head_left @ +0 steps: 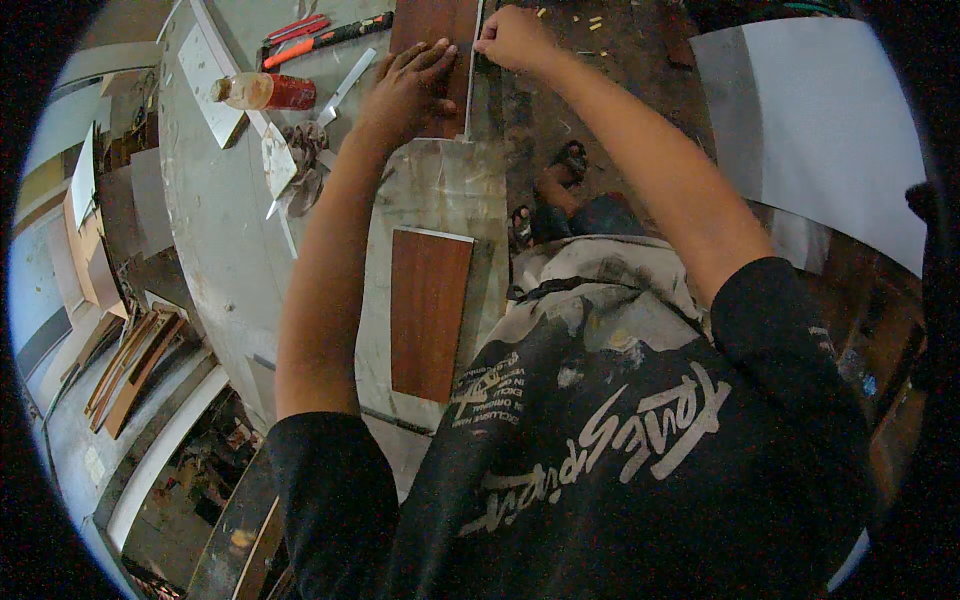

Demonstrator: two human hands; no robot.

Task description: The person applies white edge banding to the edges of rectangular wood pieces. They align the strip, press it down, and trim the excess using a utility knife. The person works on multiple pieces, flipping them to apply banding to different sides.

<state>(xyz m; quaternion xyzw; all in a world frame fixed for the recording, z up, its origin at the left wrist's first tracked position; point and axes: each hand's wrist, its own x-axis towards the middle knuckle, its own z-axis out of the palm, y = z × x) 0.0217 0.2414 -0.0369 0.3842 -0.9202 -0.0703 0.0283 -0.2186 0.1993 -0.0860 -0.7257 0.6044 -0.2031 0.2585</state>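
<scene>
At the top of the view, a brown wood-grain panel point(446, 20) with a thin white edge lies on the workbench. My left hand point(408, 88) presses on it, fingers spread and lying over its face. My right hand point(515, 38) is at the panel's right edge with fingers curled in a pinch against the white edge; what is between them is too small to make out. A second brown panel point(430, 315) lies lower on the bench, near my body.
Left on the bench point(225, 220) are a bottle point(285, 92), orange-black tool point(310, 45), red tool point(290, 30), metal blade point(348, 82), crumpled rag point(302, 165) and white board point(205, 80). A large white sheet point(820, 130) is at right, offcuts point(135, 370) at far left, my feet below.
</scene>
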